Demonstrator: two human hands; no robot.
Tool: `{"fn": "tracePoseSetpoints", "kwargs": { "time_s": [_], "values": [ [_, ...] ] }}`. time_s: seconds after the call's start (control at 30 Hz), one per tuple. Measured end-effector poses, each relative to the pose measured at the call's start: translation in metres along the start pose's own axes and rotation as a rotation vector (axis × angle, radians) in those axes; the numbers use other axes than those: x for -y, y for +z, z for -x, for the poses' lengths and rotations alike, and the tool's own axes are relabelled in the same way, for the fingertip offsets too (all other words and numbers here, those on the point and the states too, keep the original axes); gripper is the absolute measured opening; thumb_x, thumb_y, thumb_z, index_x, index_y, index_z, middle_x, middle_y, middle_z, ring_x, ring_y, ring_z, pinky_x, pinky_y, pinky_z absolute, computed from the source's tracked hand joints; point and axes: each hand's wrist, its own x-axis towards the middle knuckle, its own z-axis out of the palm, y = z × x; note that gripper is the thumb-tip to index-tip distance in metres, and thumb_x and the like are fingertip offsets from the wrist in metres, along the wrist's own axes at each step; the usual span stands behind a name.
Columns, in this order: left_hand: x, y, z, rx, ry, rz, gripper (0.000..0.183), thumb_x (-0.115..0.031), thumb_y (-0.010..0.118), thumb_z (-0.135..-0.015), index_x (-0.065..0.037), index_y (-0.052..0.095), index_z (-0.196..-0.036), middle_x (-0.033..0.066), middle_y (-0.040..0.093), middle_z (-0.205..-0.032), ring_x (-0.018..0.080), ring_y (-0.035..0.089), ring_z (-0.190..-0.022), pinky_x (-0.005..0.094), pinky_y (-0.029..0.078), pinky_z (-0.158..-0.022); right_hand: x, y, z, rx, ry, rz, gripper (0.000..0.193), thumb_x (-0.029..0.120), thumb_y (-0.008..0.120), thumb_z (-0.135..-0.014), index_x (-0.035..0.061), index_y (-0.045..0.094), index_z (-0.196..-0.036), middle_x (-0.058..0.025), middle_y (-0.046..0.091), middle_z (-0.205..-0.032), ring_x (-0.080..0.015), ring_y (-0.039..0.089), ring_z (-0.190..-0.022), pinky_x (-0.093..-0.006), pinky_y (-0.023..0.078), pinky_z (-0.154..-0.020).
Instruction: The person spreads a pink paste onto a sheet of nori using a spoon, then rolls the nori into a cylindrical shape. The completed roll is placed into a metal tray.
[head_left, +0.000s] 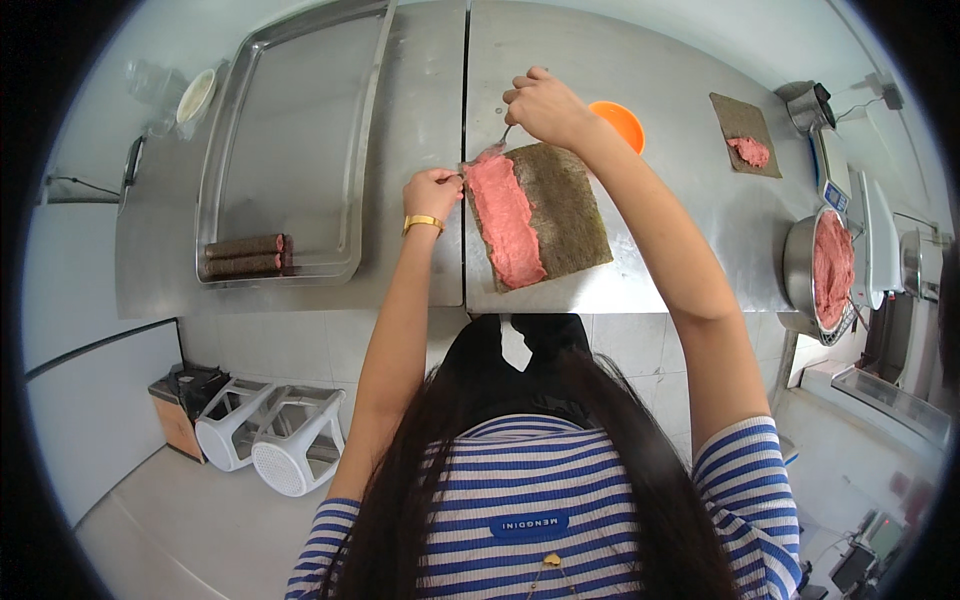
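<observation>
A dark seaweed sheet (pixel 565 210) lies on the steel table (pixel 660 270) with a strip of pink paste (pixel 505 222) spread along its left side. My right hand (pixel 545 105) grips a metal utensil (pixel 497 143) whose tip touches the far end of the paste. My left hand (pixel 432 192), with a gold bracelet on the wrist, has its fingers closed on the sheet's far left corner, holding it down.
A long steel tray (pixel 360 130) on the left holds two dark finished rolls (pixel 245 256). An orange bowl (pixel 622 122) sits behind the sheet. Farther right lie another sheet with a paste lump (pixel 747 135) and a metal bowl of pink paste (pixel 828 268). White stools (pixel 285 440) stand on the floor.
</observation>
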Motion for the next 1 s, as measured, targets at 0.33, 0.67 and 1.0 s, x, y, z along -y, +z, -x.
{"fn": "tracePoseSetpoints", "kwargs": {
  "time_s": [0.33,0.67,1.0],
  "values": [
    [-0.006,-0.005,-0.007,0.035,0.019,-0.202,0.019,-0.012,0.061,-0.080,-0.004,0.072,-0.093,0.0122,0.072,-0.084,0.0241,0.070,-0.077,0.0329,0.054,-0.075,-0.006,0.009,0.057,-0.097,0.114,-0.071,0.011,0.013,0.058,-0.074,0.0111,0.067,-0.067,-0.0028,0.066,-0.075,-0.0199,0.063,-0.076,-0.0328,0.043,-0.077],
    [-0.097,0.052,-0.056,0.392,0.518,-0.657,0.026,-0.014,0.064,-0.078,-0.009,0.068,-0.103,0.0132,0.068,-0.103,0.0301,0.064,-0.098,0.0380,0.050,-0.087,0.055,0.007,0.099,-0.017,0.559,-0.521,0.010,0.010,0.060,-0.070,0.0036,0.068,-0.073,-0.0172,0.066,-0.073,-0.0335,0.067,-0.072,-0.0447,0.054,-0.064],
    [-0.105,0.096,-0.053,0.554,0.466,-0.998,0.031,-0.022,0.075,-0.075,-0.016,0.067,-0.104,0.0063,0.068,-0.107,0.0262,0.064,-0.101,0.0372,0.051,-0.087,0.092,0.004,0.139,0.017,0.614,-0.658,0.010,0.009,0.061,-0.069,0.0056,0.067,-0.075,-0.0176,0.067,-0.078,-0.0342,0.067,-0.073,-0.0442,0.054,-0.066]
  ]
}}
